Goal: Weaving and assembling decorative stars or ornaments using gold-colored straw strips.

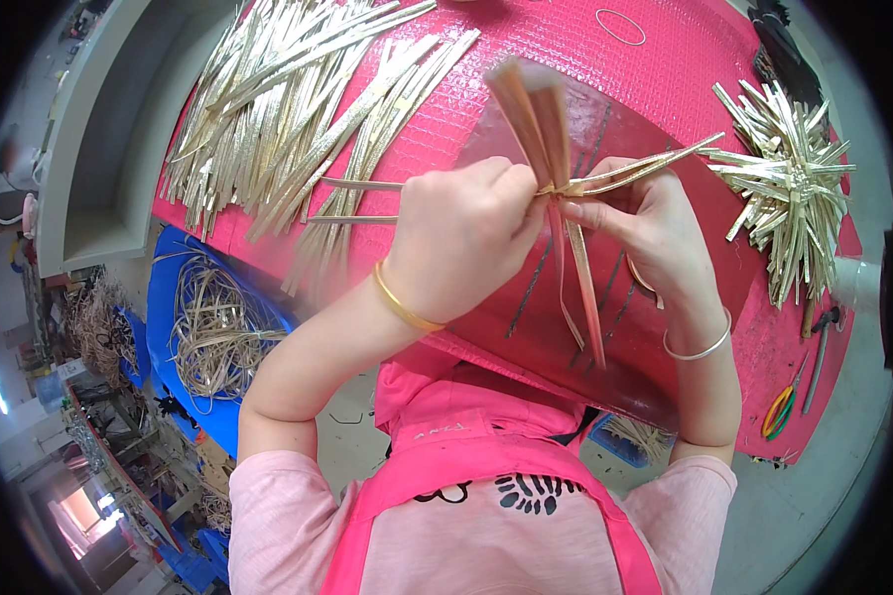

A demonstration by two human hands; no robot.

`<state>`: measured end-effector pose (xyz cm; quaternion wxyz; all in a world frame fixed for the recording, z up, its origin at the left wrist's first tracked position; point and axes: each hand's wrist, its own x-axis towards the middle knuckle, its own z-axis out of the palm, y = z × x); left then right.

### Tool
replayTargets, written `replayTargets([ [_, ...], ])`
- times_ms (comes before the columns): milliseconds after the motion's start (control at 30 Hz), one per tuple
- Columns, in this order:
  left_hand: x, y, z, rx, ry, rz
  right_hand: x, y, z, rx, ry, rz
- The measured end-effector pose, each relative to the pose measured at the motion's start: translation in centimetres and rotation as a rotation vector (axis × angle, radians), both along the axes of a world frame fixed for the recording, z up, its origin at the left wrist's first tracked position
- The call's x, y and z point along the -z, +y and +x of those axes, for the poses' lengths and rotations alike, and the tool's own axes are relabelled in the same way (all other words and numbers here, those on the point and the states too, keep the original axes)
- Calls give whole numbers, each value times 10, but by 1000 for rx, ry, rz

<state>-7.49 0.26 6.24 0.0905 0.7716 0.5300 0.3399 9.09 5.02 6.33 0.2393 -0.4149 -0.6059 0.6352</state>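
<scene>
Gold flat strips (pixel 538 124) cross at a tight knot-like joint between my hands, with ends fanning up, sideways and down. My left hand (pixel 466 228) is closed around the strips left of the joint; two strip ends stick out behind it to the left. Its edges are slightly blurred. My right hand (pixel 655 218) pinches strips just right of the joint, between thumb and fingers. A reddish strip and a gold one hang below the joint. Under both hands lies a dark red sheet (pixel 700 263) with dark marked lines.
A heap of gold strips (pixel 268 109) covers the pink table (pixel 556 40) at far left. Woven gold strip pieces (pixel 789 193) pile up at right. Near them are scissors (pixel 784 405) and a grey rod (pixel 816 372). Left below, a blue bag (pixel 164 297) holds tangled strips.
</scene>
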Motion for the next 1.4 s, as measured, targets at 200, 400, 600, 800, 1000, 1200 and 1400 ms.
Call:
replayTargets([
  [200, 1, 1, 4, -89, -63, 69, 19, -8, -6, 97, 302, -245],
  [400, -6, -3, -6, -52, -606, -488, 21, -17, -21, 279, 354, -76],
  [600, -23, 5, -22, 65, -727, -998, 24, -23, -19, 239, 230, 163],
  [800, -14, 4, -28, 49, -562, -673, 17, -27, -14, 176, 202, 10],
  [1000, -4, -5, -16, 84, -465, -240, 24, -33, -17, 175, 674, -382],
  [1200, -21, -18, -18, -28, -1065, -831, 15, -39, -22, 243, 342, 40],
  [1400, -9, -14, -13, -24, -452, -273, 12, -39, -29, 356, 233, 212],
])
